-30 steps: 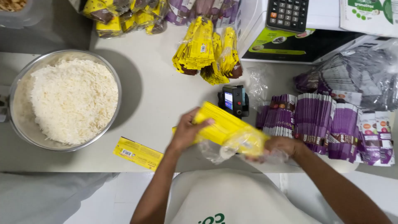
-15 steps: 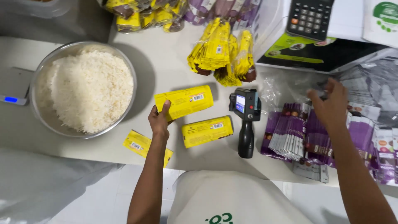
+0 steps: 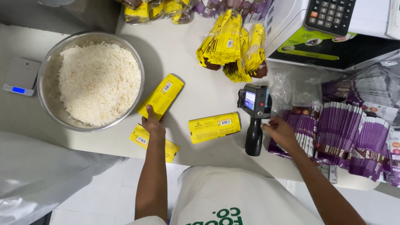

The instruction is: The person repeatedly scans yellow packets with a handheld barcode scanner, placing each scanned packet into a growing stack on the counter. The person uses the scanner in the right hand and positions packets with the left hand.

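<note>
A view from above of a white table (image 3: 187, 62) with a person's two bare arms reaching over it. The landmark is a black handheld printer (image 3: 254, 118) lying near the middle of the table, its small screen facing up.

The left hand (image 3: 152, 124) lies well to the left of the printer, fingers loosely curled and pressing down on the near end of a yellow packet (image 3: 161, 96); it rests on the packet rather than clasping it. That packet lies tilted, its far end pointing away, just beside a metal bowl of white rice (image 3: 93, 81) farther left.

The right hand (image 3: 280, 130) is just right of the printer's handle, open with fingers relaxed, holding nothing; whether it touches the handle cannot be told.

Between the hands, just left of the printer, lies a second yellow packet (image 3: 214, 127). A third yellow packet (image 3: 143, 139) lies partly under the left wrist. Stacks of purple packets (image 3: 350, 133) lie right of the printer.
</note>
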